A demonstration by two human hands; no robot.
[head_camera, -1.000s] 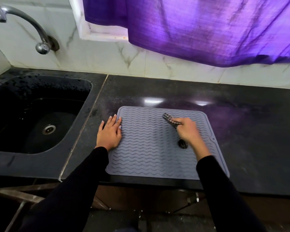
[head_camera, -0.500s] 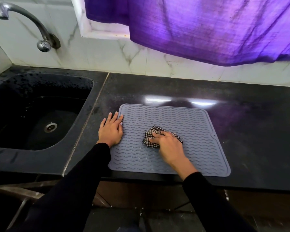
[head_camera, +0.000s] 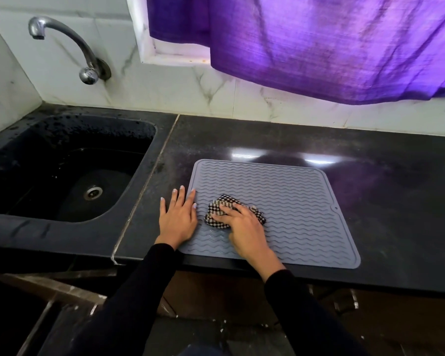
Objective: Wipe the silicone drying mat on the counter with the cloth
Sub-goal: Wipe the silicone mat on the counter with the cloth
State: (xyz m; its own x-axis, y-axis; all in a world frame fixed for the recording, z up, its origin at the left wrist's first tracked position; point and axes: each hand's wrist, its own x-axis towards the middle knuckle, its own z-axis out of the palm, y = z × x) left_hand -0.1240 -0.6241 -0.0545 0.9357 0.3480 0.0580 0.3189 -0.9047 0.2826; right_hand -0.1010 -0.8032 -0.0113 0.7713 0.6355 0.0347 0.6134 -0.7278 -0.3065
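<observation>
Right hand (head_camera: 244,227) grip: fingers spread flat, pressing the bunched checked cloth (head_camera: 231,210) onto the mat (head_camera: 288,201) — nothing pinched. Left hand (head_camera: 177,218) just beside it, flat on the mat's edge, pinning it to the bench (head_camera: 396,201). Cloth looks soft and light; mat floppy, ridged, likely to slide unless held. Sink (head_camera: 70,176) well beyond the left hand — nothing in the wiping path.

Right half of mat (head_camera: 293,201) is unobstructed; bare desk (head_camera: 396,201) lies beyond it. Leftward passage is blocked by left hand (head_camera: 176,219) at mat edge.
</observation>
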